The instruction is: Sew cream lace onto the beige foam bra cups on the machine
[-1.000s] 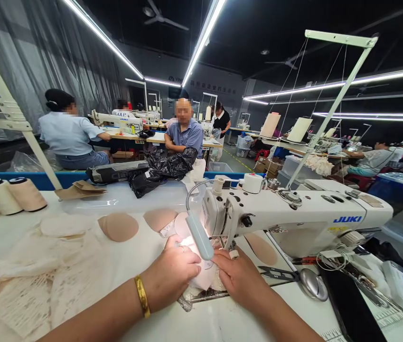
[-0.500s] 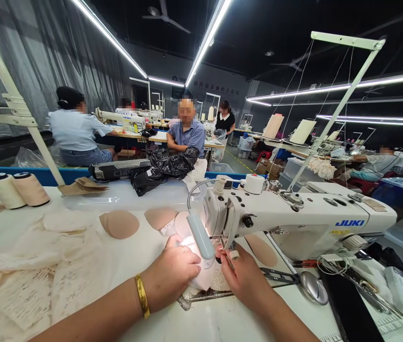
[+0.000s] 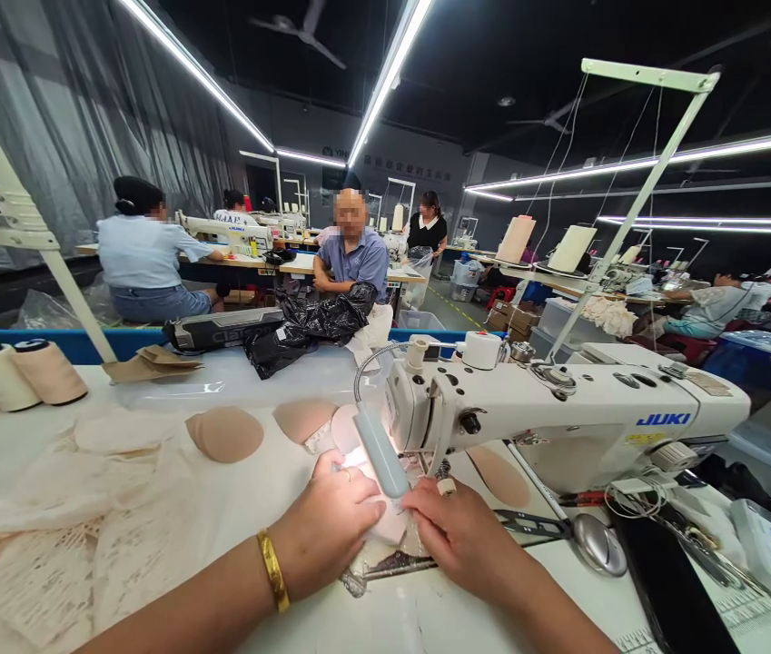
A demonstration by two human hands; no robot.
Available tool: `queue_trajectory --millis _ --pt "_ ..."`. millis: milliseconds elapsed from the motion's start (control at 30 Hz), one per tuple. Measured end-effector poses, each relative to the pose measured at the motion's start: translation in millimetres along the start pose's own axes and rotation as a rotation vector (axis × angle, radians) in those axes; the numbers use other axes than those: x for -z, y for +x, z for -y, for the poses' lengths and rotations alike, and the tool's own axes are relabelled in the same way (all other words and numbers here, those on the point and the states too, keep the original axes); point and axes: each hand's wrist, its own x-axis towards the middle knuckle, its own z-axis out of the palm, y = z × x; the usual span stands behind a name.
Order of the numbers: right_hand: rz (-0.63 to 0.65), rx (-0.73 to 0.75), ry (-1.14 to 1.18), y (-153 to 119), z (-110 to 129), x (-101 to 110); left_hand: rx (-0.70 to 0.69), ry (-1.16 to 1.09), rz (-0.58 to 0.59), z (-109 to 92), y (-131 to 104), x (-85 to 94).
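A white sewing machine (image 3: 562, 409) stands in front of me, with a grey lamp (image 3: 382, 454) lighting its needle area. Under the lamp lies a pale pink fabric piece (image 3: 391, 525), probably a bra cup, partly covered by my hands. My left hand (image 3: 327, 513) is closed on its left side, thumb and fingers pressing it near the machine bed. At its right edge, close to the presser foot, my right hand (image 3: 457, 527) pinches with curled fingers. The needle itself is hidden behind the lamp and fingers.
Beige cups (image 3: 225, 434) and pale lace fabric (image 3: 37, 545) lie left, near thread cones (image 3: 50, 371). Black scissors (image 3: 528, 524), a silver round object (image 3: 599, 548) and a phone (image 3: 671, 581) lie right. A black plastic bag (image 3: 310, 327) is behind. Several people sit or stand beyond.
My right hand has shifted left and closed against the fabric's edge; a small dark thing at its fingertips no longer shows. My left hand stays on the fabric. The view has shifted slightly.
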Motion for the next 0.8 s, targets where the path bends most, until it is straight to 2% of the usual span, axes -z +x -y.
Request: queue_trajectory --millis 133,200,467,800 --pt "0.179 0.029 0.046 -1.3 2.9 5.2 -0.037 0.029 0.024 -18.2 -6.9 -2.9" --pt "0.199 0.016 0.049 -1.6 3.7 5.6 -0.034 0.021 0.025 -22.7 -8.5 -4.3" --pt "0.147 -0.033 0.034 -0.1 1.6 -5.9 -0.028 -0.013 0.059 -5.9 2.0 5.6" --pt "0.067 -0.067 0.056 3.2 3.6 -12.9 -0.019 -0.101 -0.027 18.8 10.8 6.8"
